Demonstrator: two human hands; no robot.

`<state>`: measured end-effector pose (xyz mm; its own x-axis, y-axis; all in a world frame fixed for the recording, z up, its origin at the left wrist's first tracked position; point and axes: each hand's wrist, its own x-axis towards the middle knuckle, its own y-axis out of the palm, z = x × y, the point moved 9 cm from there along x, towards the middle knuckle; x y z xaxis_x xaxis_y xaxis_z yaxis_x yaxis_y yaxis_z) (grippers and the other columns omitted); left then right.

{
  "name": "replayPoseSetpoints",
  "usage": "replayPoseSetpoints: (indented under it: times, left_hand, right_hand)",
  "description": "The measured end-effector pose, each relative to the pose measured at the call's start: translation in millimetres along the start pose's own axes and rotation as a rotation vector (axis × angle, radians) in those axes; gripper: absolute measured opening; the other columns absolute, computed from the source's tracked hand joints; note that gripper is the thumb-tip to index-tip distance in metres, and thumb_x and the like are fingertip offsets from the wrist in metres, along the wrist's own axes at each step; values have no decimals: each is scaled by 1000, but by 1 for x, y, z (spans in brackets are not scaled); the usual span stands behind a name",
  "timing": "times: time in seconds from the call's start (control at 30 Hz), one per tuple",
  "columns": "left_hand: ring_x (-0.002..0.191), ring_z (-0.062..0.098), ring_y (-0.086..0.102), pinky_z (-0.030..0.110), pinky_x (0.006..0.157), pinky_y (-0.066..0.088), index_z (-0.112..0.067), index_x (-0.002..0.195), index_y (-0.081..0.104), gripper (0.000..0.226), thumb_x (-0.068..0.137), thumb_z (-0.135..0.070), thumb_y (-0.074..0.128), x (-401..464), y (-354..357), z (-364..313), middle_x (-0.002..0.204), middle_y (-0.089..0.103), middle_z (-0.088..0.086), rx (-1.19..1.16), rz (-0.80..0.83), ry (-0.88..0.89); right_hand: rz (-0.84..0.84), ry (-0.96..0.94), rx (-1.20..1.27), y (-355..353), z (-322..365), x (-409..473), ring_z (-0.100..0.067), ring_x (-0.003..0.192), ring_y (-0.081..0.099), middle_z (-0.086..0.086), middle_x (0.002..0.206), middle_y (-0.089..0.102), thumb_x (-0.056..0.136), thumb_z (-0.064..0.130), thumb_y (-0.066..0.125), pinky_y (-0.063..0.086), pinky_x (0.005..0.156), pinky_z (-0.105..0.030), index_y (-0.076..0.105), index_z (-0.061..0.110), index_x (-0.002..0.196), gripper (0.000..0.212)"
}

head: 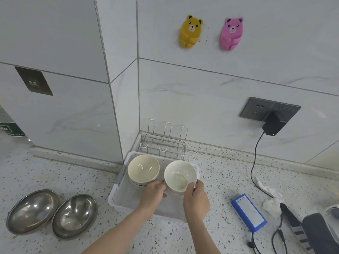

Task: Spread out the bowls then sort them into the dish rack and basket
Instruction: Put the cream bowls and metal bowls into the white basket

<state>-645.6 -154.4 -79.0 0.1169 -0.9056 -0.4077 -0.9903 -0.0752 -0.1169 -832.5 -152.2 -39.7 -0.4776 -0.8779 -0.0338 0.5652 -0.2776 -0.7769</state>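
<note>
Both my hands, left [154, 192] and right [197, 196], grip one white bowl [179, 176] over the basket [117, 187]; another bowl [143, 168] sits just left.

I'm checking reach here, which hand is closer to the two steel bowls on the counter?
The left hand. It grips the near white bowl over the basket, with the steel bowls farther to its left. The right hand holds that bowl's other side, farther away.

Two ceramic bowls [143, 169] [179, 176] and two steel bowls [32, 210] [75, 216] are counted. One basket [117, 191], one dish rack [163, 143], two bear hooks [190, 31] [232, 33] and two hands [154, 194] [197, 198] are seen.
</note>
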Motion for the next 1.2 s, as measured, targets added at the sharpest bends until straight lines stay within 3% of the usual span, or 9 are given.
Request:
replayPoseSetpoints:
  times: [0.17,0.3,0.5,0.73,1.0,1.2]
  left_hand:
    - [77,10,70,33,73,51,-25,80,66,22,95,-38,55,-7,-4,-5,81,73,-4,112,-95,109]
    - [84,2,69,20,71,47,-29,93,72,15,92,-38,61,-4,-3,-6,83,73,-14,154,-87,156]
    - [79,-10,65,16,71,50,-47,85,65,10,90,-38,66,-3,-3,-9,80,72,-26,196,-102,206]
    - [84,-18,61,16,76,50,-37,104,69,15,90,-36,65,-2,-1,-9,89,71,-25,235,-110,233]
    - [83,-21,59,4,66,43,-31,108,72,19,92,-35,64,-2,-2,-13,84,67,-30,290,-137,283]
    - [80,-11,60,-1,63,40,-19,111,71,21,94,-29,63,-9,-11,-14,86,66,-19,264,-283,306]
  right_hand:
    - [11,-21,-38,1,2,0,-25,78,65,-5,85,71,102,33,35,48,66,-33,51,13,132,40]
    - [10,-28,-69,1,5,-1,-25,78,66,-5,85,72,102,38,36,48,65,-33,50,14,132,41]
    - [-5,-55,-54,-3,9,-2,-25,74,65,-5,81,70,101,38,37,47,62,-31,43,20,137,41]
    - [32,-27,-77,5,3,2,-27,81,66,-7,88,71,103,36,32,50,67,-33,45,20,137,40]
    - [45,-16,-58,8,0,3,-28,86,65,-10,93,70,102,37,30,45,68,-33,43,22,140,43]
    - [-23,18,92,-1,-4,-2,-24,78,59,-10,102,72,102,32,29,39,65,-32,43,18,139,42]
